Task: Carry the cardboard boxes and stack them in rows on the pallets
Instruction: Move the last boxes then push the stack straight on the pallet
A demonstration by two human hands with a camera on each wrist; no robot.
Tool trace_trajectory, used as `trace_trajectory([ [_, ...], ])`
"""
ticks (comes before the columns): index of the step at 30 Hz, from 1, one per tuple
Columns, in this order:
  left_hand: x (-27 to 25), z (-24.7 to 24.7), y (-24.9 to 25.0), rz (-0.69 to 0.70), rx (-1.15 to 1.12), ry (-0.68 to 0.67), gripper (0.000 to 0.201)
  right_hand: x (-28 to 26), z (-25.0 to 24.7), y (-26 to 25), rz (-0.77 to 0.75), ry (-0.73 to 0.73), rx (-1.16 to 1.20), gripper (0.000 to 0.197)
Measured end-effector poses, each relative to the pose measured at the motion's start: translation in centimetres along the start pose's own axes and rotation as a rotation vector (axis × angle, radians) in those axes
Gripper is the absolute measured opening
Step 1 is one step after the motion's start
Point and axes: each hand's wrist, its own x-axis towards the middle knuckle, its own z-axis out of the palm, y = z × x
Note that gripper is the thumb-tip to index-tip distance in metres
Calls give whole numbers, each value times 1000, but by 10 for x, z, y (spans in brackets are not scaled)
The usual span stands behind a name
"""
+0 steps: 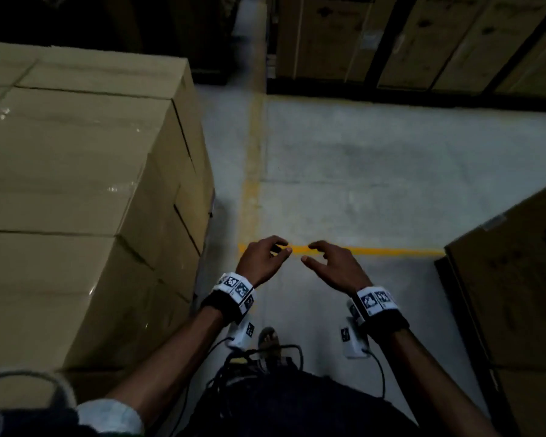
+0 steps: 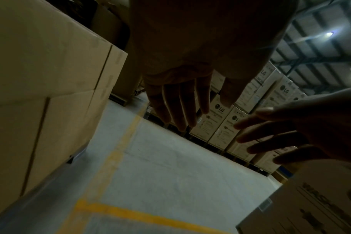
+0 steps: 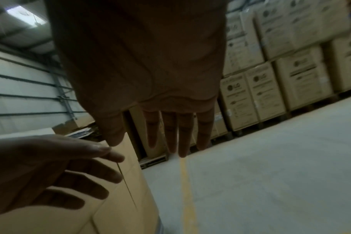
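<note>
A tall stack of plain cardboard boxes [image 1: 76, 184] fills the left side in the head view; the same stack [image 2: 40, 87] shows in the left wrist view. My left hand [image 1: 265, 257] and right hand [image 1: 328, 263] hover side by side over the floor, right of the stack, fingers loosely spread, holding nothing. From the left wrist, my left hand [image 2: 180, 102] hangs with straight fingers, the right hand [image 2: 281, 134] beside it. From the right wrist, my right hand [image 3: 170, 134] is spread, with the left hand [image 3: 60, 171] and the stack [image 3: 120, 197] at lower left.
Grey concrete floor [image 1: 360, 168] with yellow lines [image 1: 360, 250] lies ahead. A printed carton [image 1: 517, 294] stands at the right. Rows of printed cartons [image 1: 423, 42] on pallets line the far side. My foot [image 1: 268, 337] and cables show below.
</note>
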Motion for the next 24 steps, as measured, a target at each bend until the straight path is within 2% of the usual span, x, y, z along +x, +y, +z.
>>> trace_trajectory([
  [4,101,-25,21,-5,12,22,35,106,-41,-3,-34,0,28,53],
  [8,195,-44,33,-16,-4,61,32,212,-69,-6,-65,-72,61,53],
  [15,398,-67,30,-133,2,127,30,444,-142,4,-172,-151,-12,55],
  [20,546,-107,53,-202,-52,226,26,604,-213,-14,-277,-240,-84,56],
  [24,649,-149,60,-254,-175,391,20,723,-252,-46,-368,-315,-146,56],
])
